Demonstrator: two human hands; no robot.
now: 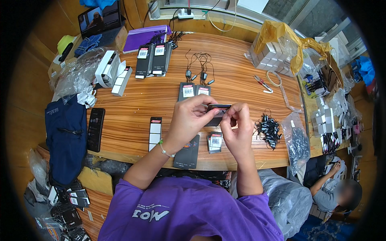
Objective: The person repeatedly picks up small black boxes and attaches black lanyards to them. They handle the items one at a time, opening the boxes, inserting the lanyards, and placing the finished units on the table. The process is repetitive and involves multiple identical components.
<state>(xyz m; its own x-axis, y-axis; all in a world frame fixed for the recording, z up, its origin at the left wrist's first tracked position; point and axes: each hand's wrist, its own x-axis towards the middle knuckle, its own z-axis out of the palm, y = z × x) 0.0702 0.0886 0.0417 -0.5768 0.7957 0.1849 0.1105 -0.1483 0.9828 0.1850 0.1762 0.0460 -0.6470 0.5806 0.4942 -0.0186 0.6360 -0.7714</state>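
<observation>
Striped surface [124,130]: left of the cord pile [268,130], left hand [193,114] and right hand [238,123] pinch a dark card [220,111], probably light, stiff, best edge-held.

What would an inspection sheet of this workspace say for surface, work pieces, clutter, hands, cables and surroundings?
Surface: wood-grain table, partly covered.
Work pieces: dark card held up; cord pile to its right.
Clutter: phone at left, pliers at right, plastic bag beside the cord pile.
Hands: left hand grips the card; right hand at its edge, grip unclear.
Cables: plugged into a power strip beyond the table.
Surroundings: another person at lower right.
</observation>
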